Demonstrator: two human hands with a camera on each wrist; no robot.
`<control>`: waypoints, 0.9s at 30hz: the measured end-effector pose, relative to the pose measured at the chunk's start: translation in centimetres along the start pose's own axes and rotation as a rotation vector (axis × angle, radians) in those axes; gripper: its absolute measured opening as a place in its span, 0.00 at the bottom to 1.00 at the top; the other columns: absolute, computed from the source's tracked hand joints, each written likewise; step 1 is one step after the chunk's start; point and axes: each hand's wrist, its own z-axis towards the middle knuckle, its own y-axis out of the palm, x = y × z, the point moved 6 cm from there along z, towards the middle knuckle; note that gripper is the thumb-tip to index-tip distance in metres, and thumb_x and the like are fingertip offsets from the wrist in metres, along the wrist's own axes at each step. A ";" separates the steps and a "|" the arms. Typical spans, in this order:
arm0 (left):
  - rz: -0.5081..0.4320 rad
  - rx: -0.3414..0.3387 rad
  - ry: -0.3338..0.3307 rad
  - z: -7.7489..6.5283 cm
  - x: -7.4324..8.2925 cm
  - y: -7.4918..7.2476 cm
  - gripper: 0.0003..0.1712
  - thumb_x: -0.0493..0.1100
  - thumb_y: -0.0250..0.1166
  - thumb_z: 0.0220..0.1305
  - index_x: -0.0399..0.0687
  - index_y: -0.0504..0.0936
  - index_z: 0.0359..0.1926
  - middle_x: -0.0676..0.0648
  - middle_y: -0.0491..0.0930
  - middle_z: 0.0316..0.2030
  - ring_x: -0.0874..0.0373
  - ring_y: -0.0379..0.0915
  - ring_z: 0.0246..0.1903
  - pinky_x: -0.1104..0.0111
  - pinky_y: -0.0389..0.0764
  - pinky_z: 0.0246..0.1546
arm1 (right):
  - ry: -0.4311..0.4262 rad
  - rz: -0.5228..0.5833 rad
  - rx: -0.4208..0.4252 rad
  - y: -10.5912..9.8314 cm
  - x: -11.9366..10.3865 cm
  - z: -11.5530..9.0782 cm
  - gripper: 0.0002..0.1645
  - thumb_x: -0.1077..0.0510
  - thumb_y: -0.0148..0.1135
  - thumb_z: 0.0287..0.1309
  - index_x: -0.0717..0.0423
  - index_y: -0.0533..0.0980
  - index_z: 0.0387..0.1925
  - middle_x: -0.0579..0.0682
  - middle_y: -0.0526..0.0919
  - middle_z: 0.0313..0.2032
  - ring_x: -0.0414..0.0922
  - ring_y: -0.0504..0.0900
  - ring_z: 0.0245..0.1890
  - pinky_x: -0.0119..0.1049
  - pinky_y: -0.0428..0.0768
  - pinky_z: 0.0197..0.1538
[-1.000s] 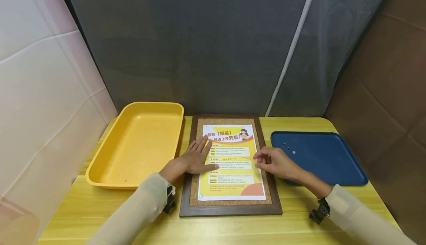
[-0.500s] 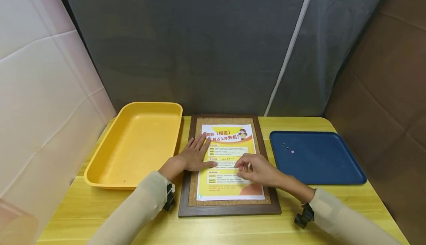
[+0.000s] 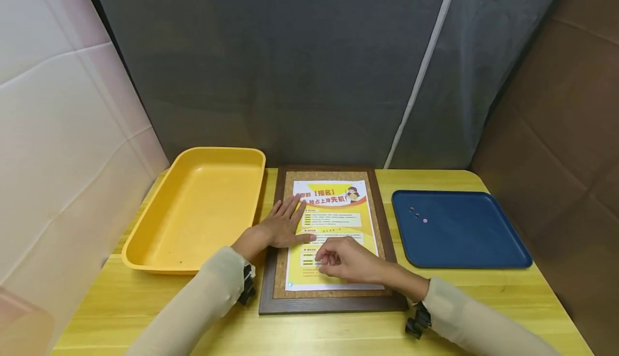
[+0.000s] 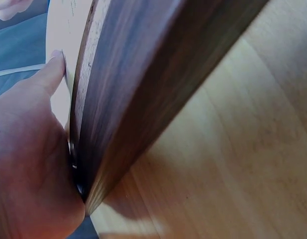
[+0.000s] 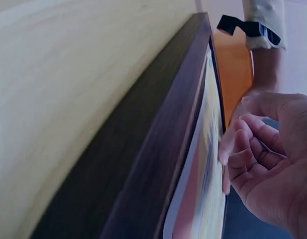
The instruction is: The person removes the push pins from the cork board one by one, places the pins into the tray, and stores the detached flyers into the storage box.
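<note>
In the head view, a yellow and white printed poster (image 3: 333, 217) lies on a cork board (image 3: 282, 286) with a dark wooden frame (image 3: 333, 305). My left hand (image 3: 280, 230) rests flat on the poster's left side, fingers spread. The wrist view has that hand (image 4: 29, 149) against the frame's edge. Over the poster's lower half is my right hand (image 3: 348, 260), its fingers curled. In its own wrist view, the right hand (image 5: 272, 154) brings thumb and fingers close together above the paper. Whether something small is between the fingertips cannot be made out.
A yellow tray (image 3: 193, 211) stands left of the board on the wooden table (image 3: 333, 337). To the right is a blue tray (image 3: 469, 232), bearing a small pink dot-like piece (image 3: 425, 220) and a few tiny greyish ones (image 3: 412, 209). A dark grey curtain (image 3: 271, 66) closes the back.
My right hand has moved left and towards me, from the poster's right edge to over its lower middle. The left hand has stayed in place on the paper.
</note>
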 end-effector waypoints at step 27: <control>-0.016 0.018 0.033 -1.5 1.3 -1.5 0.61 0.76 0.50 0.75 0.38 0.39 0.85 0.36 0.30 0.85 0.40 0.26 0.84 0.45 0.32 0.82 | 0.077 -0.047 -0.041 5.1 -1.4 2.7 0.03 0.64 0.74 0.62 0.57 0.87 0.38 0.40 0.83 0.29 0.25 0.72 0.24 0.22 0.77 0.33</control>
